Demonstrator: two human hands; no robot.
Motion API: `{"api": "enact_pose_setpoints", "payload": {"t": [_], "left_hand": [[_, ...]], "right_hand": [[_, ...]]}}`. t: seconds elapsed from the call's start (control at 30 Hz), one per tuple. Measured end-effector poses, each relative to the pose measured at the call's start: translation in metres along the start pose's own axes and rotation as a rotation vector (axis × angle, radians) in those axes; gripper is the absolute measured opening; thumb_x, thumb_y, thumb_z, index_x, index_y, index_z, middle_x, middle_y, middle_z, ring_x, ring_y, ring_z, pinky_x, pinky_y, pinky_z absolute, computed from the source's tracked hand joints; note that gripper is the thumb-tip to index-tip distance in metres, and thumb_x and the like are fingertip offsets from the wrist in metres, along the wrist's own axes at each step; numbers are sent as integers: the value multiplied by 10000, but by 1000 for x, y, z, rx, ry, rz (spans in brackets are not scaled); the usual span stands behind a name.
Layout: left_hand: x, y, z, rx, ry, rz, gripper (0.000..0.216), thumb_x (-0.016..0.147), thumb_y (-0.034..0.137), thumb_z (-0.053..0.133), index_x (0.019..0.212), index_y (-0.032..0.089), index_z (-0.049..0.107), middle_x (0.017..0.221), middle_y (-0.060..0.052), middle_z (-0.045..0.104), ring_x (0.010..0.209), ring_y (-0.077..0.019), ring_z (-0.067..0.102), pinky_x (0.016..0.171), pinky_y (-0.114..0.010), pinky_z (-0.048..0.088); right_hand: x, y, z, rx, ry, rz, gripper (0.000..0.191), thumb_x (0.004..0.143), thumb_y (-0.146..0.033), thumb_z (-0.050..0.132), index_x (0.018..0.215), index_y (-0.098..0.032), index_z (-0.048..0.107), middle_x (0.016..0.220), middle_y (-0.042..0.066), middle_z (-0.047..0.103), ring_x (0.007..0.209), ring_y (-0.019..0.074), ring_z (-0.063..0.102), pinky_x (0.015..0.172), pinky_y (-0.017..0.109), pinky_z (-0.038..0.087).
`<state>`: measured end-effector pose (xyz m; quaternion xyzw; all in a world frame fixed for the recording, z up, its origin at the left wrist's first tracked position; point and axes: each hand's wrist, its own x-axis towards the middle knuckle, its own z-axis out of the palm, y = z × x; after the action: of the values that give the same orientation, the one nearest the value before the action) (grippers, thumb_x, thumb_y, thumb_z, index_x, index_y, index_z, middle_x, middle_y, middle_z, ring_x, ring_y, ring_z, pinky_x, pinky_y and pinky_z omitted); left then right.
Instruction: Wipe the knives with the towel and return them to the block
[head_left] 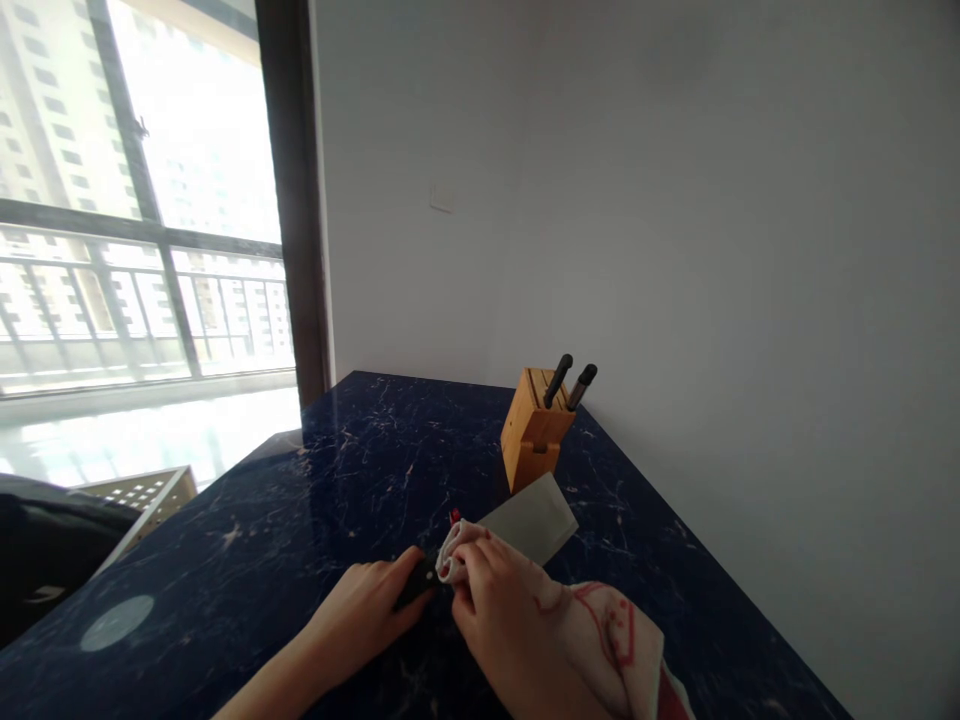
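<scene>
A cleaver [534, 520] with a broad grey blade and a black handle points away to the right, above the dark table. My left hand [382, 595] is wrapped round its handle. In my right hand [491, 600] is a bunched pale cloth [589, 625] with red markings, pressed against the cleaver where handle meets blade. The cloth covers that part of the blade and trails off to the right, under my forearm. A small red thing [454, 516] shows just beyond the cloth; its kind is unclear.
Behind the blade stands a wooden knife block [536, 430] with two dark-handled tools in it. The marbled blue table [360, 470] meets a grey wall on the right. A dark seat or bag and a pale perforated frame [154, 500] are at the left edge.
</scene>
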<state>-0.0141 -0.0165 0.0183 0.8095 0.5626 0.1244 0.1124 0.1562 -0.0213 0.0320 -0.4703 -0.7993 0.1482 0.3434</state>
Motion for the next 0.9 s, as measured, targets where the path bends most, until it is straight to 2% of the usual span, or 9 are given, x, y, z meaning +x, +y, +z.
{"api": "enact_pose_setpoints", "payload": {"t": [0.1, 0.3, 0.5, 0.7, 0.9], "left_hand": [[1, -1, 2, 10, 1, -5, 261, 836, 423, 356, 949, 228, 487, 807, -29, 668, 779, -216, 638, 595, -235, 388], [0, 1, 2, 2, 31, 30, 227, 855, 404, 330, 886, 234, 476, 772, -6, 664, 713, -195, 641, 552, -224, 360], [-1, 1, 1, -2, 45, 19, 224, 846, 410, 357, 895, 234, 485, 777, -5, 667, 728, -197, 641, 552, -224, 352], [-1, 2, 0, 14, 71, 18, 206, 853, 386, 347, 910, 238, 478, 778, 0, 669, 722, -200, 642, 547, -230, 354], [0, 0, 2, 54, 42, -21, 211, 835, 389, 376, 925, 234, 487, 795, -11, 674, 737, -207, 643, 562, -235, 374]], "right_hand": [[-2, 1, -1, 6, 8, 16, 303, 588, 28, 403, 742, -200, 531, 861, 27, 575, 878, 172, 524, 809, 306, 412], [2, -3, 0, 27, 25, -2, 307, 652, 8, 421, 856, -193, 531, 898, 41, 571, 891, 176, 518, 813, 317, 412], [-1, -1, -2, 33, 0, 30, 314, 582, 40, 404, 751, -193, 529, 870, 36, 572, 887, 178, 519, 830, 314, 404], [3, -4, -3, 56, 22, -49, 357, 643, 24, 395, 875, -206, 538, 906, 22, 564, 898, 159, 511, 819, 295, 402], [-2, 5, 3, 20, -3, 9, 311, 590, 41, 386, 735, -194, 529, 850, 33, 562, 880, 179, 510, 814, 316, 403]]}}
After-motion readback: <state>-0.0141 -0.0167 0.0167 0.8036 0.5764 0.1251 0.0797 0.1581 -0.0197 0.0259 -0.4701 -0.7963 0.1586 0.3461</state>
